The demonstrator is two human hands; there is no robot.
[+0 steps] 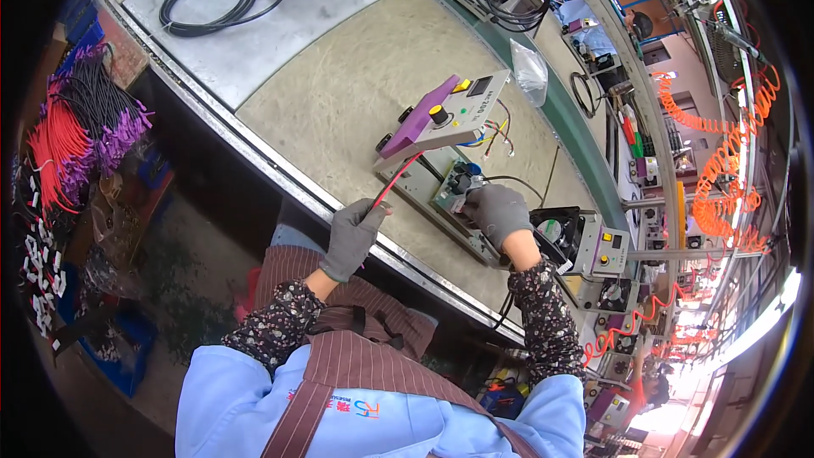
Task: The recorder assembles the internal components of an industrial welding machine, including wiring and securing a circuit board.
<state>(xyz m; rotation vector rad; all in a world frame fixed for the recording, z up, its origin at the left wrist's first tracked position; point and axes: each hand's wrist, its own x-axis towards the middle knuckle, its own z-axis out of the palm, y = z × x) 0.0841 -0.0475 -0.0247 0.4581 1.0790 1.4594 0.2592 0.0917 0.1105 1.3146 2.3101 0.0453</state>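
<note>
Wiring the open control box on the bench.
Left hand (352,237) pinches red wire (393,184) taut; right hand (496,214) grips circuit board (455,187), steadying it.

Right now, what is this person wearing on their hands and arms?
Both the left hand and the right hand wear snug grey knit gloves. The forearms are covered by dark floral-patterned sleeve covers, with light blue sleeves above them.

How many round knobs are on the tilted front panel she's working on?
3: a yellow-capped knob mid-panel, a black knob on the purple part's upper edge, and another black knob at its lower-left. Others may be hidden.
</note>
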